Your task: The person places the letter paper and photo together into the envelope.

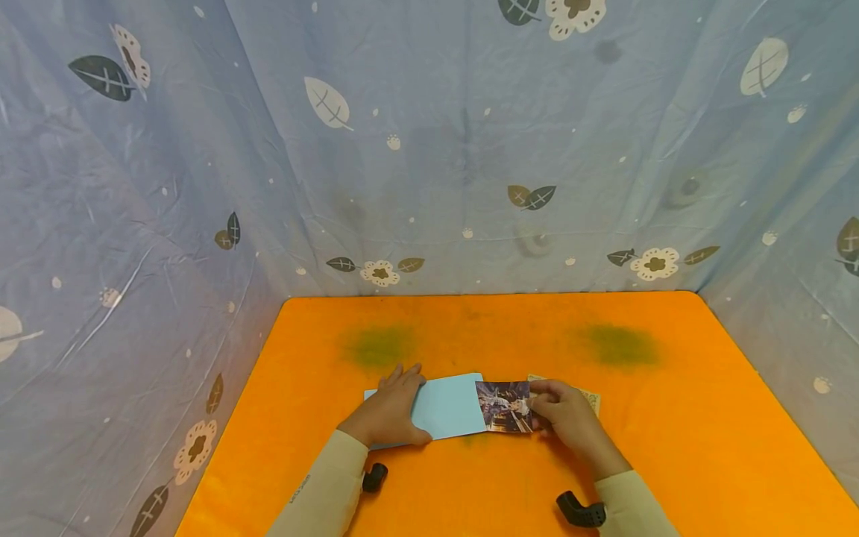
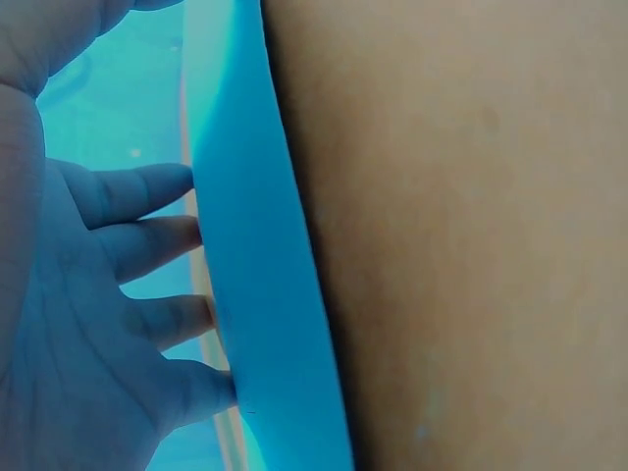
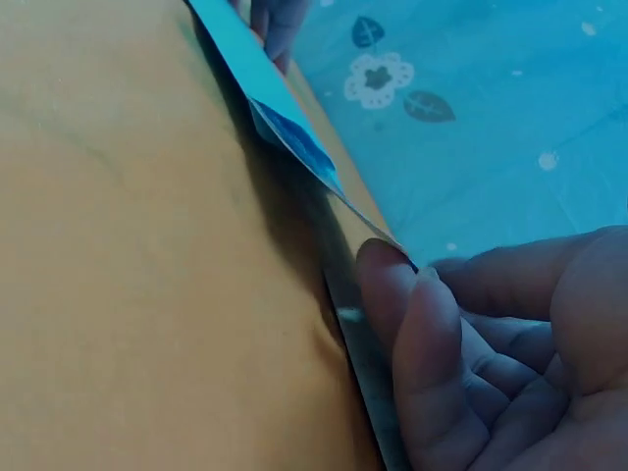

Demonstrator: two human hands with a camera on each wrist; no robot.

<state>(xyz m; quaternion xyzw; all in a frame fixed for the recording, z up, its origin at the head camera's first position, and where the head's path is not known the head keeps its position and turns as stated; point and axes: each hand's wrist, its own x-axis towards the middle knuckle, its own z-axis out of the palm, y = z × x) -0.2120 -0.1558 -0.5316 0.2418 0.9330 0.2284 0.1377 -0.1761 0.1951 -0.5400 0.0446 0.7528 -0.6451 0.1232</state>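
A light blue envelope [image 1: 450,406] lies sideways on the orange table. My left hand [image 1: 392,409] rests across its left part, fingers spread toward the far edge and thumb by the near edge. In the left wrist view, extended fingers [image 2: 162,319] touch the envelope [image 2: 265,255]. Between its thumb and fingers, my right hand [image 1: 567,418] pinches the right edge of a dark printed photo card [image 1: 503,407]. The card's left edge meets the envelope's right end; how much is inside I cannot tell. In the right wrist view, the envelope's mouth [image 3: 294,132] gapes slightly.
A yellowish patterned card [image 1: 592,400] lies partly hidden behind my right hand. The orange table [image 1: 470,328] has two greenish patches toward the back. Blue cloth [image 1: 429,164] with leaves and flowers hangs behind and at both sides. Black wrist devices [image 1: 580,510] sit by both sleeves.
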